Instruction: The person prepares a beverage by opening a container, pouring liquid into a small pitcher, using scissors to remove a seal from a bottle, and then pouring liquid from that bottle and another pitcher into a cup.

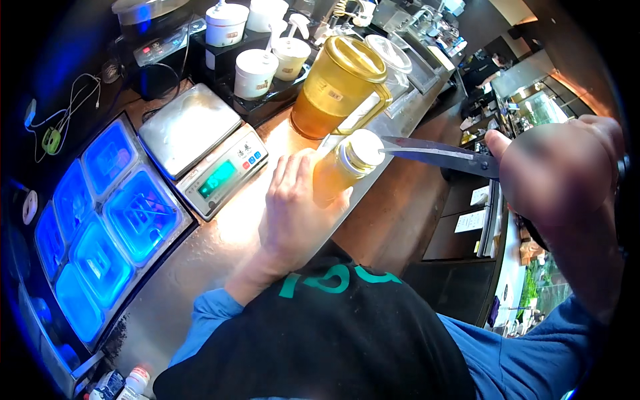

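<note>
My left hand (292, 210) is wrapped around a clear bottle (332, 175) of amber liquid with a white cap (366, 146), at the counter's front edge. In my raised right hand (555, 170) is a pair of scissors (440, 157), whose handles are mostly hidden by my fingers. The blade tips point left and meet the cap's right side; whether they touch it or only overlap it in view, I cannot tell. Just behind the bottle stands a yellow lidded pitcher (335, 85), partly filled with amber-brown liquid.
Left of the bottle sits a digital scale (227, 170) with a metal platform. Blue-lit lidded containers (140, 215) fill a tray further left. White pump jars (256, 72) stand on a black rack behind. A clear pitcher (392, 55) is beside the yellow one. Another person (482, 75) is far off.
</note>
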`<move>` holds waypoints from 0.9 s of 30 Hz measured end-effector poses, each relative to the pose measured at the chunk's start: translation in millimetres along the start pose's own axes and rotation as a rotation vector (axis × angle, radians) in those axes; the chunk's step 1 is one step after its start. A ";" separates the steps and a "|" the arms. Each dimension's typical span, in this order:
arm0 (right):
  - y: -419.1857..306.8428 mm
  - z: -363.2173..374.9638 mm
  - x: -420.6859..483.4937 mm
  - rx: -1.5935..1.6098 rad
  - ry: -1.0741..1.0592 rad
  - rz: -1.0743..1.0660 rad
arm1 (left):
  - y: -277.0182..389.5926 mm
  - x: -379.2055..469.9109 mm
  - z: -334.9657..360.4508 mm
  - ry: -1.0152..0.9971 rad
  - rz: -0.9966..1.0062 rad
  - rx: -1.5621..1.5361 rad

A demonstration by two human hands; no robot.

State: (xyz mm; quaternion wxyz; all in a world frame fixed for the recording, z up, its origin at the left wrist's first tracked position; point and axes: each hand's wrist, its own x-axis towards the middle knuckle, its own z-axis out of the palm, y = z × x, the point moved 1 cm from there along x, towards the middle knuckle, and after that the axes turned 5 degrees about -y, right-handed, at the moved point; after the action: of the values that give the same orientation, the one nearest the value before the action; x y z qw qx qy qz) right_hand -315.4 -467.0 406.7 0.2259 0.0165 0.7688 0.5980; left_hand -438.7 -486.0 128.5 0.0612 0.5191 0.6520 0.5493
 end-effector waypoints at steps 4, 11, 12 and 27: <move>-6.6 12.1 2.8 0.397 -0.121 0.061 | -5.6 4.1 -0.1 0.021 -0.018 -0.017; -37.8 50.2 -19.0 0.576 -0.009 0.160 | -1.6 5.0 2.3 0.120 -0.001 0.025; -47.9 58.3 -19.3 0.755 0.028 0.196 | 1.0 3.4 3.4 0.141 -0.002 0.015; -33.9 106.2 -18.0 2.291 -0.294 0.041 | -4.6 1.9 5.3 0.102 0.059 0.038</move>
State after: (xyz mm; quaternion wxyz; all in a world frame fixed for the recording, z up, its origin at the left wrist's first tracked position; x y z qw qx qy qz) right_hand -251.9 -385.2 361.8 0.1560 0.2938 0.8264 -0.4543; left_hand -438.9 -480.5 123.8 0.0016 0.5104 0.6489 0.5643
